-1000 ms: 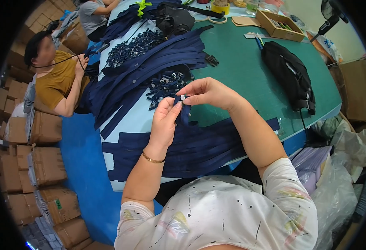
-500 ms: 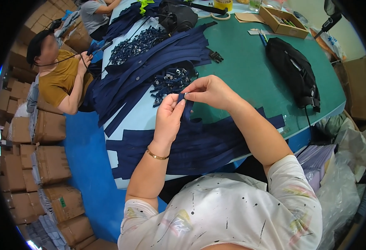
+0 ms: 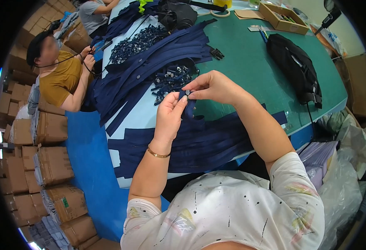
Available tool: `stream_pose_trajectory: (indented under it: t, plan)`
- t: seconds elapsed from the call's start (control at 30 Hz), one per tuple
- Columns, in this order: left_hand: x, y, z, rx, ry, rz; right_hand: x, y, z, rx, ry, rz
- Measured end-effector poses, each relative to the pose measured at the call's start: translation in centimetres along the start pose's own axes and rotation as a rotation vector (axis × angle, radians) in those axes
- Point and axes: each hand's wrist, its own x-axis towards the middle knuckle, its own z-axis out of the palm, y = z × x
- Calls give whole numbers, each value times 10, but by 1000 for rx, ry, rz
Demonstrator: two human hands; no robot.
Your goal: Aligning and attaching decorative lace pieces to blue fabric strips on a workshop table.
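Note:
Over the near side of the table, both of my hands meet on the end of a navy fabric strip (image 3: 189, 113). My left hand (image 3: 169, 116) pinches it between thumb and fingers, with a bracelet on the wrist. From the right, my right hand (image 3: 218, 88) closes thumb and forefinger on the same end. A round grey metal button (image 3: 187, 92) shows at the fingertips; whether it is fixed to the cloth I cannot tell. Below, navy strips (image 3: 183, 143) lie side by side along the table's near edge. Just beyond my hands is a heap of small navy pieces with metal fittings (image 3: 172, 77).
More navy strips (image 3: 149, 60) and another heap of small pieces (image 3: 137, 43) cover the table's left side. A black pouch (image 3: 293, 66) and a wooden tray (image 3: 283, 18) lie right on the green tabletop (image 3: 241, 54). A co-worker (image 3: 62, 79) sits left, near stacked cartons (image 3: 53, 162).
The round metal button has come into view at my fingertips, where only a small bright bit showed before. My right hand has shifted slightly right. The co-worker's hands have moved a little.

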Motion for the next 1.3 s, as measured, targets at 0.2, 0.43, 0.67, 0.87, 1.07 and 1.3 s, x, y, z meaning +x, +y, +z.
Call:
stream_pose_trajectory:
  t: [0.2, 0.43, 0.67, 0.87, 1.07, 1.3]
  plan:
    - [-1, 1, 2, -26, 11, -16, 0, 1, -2, 3, -8, 6]
    - [-2, 0, 1, -17, 5, -5, -1, 0, -3, -22, 1, 18]
    - [-2, 0, 1, -6, 15, -22, -1, 1, -4, -34, 1, 11]
    - [-2, 1, 3, 55, 40, -22, 0, 0, -4, -29, -13, 2]
    - [-3, 10, 0, 173, -29, -137, 0, 2, -5, 9, -20, -6]
    - [-5, 12, -1, -26, -75, -241, 0, 0, -3, -79, -42, -47]
